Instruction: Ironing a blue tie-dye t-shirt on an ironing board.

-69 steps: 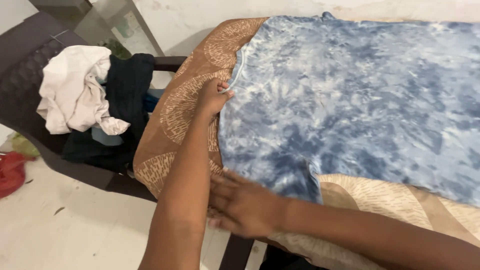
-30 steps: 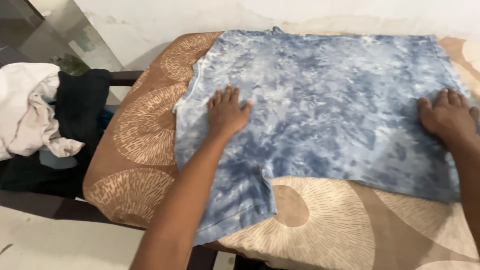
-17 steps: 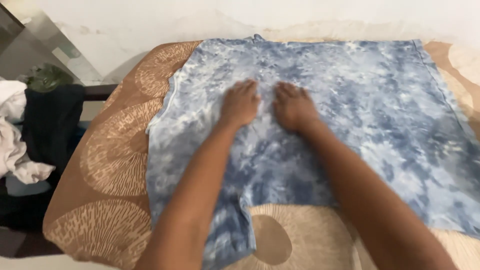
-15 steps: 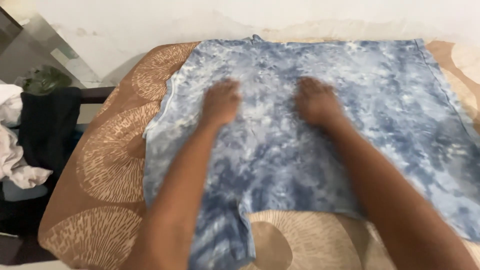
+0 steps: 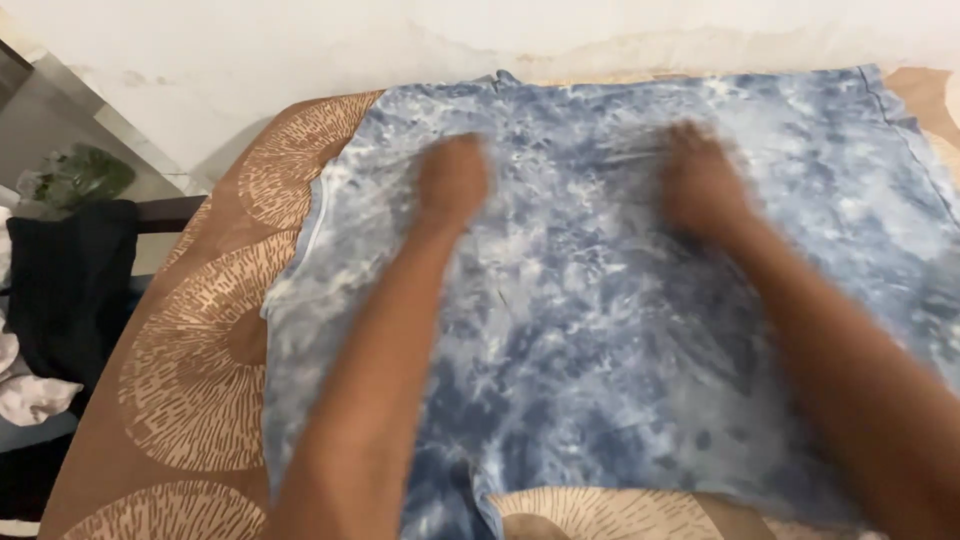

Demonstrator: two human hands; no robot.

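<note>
A blue and white tie-dye shirt (image 5: 590, 330) lies spread flat on a brown cloth with tan fan-shaped patterns (image 5: 200, 340). My left hand (image 5: 452, 182) presses palm down on the upper middle of the shirt, near its neck side. Further to the right, my right hand (image 5: 700, 185) also rests flat on the shirt. Both hands are blurred by motion and hold nothing. My forearms cover part of the shirt's lower half.
A dark chair (image 5: 60, 290) at the left carries black and white clothes. A white wall (image 5: 400, 40) runs behind the covered surface. A green plant (image 5: 75, 175) shows at the far left.
My hands, together at the shirt's middle, have slid apart and a little further up the fabric. The view has shifted closer and to the right, so the chair sits nearer the left edge.
</note>
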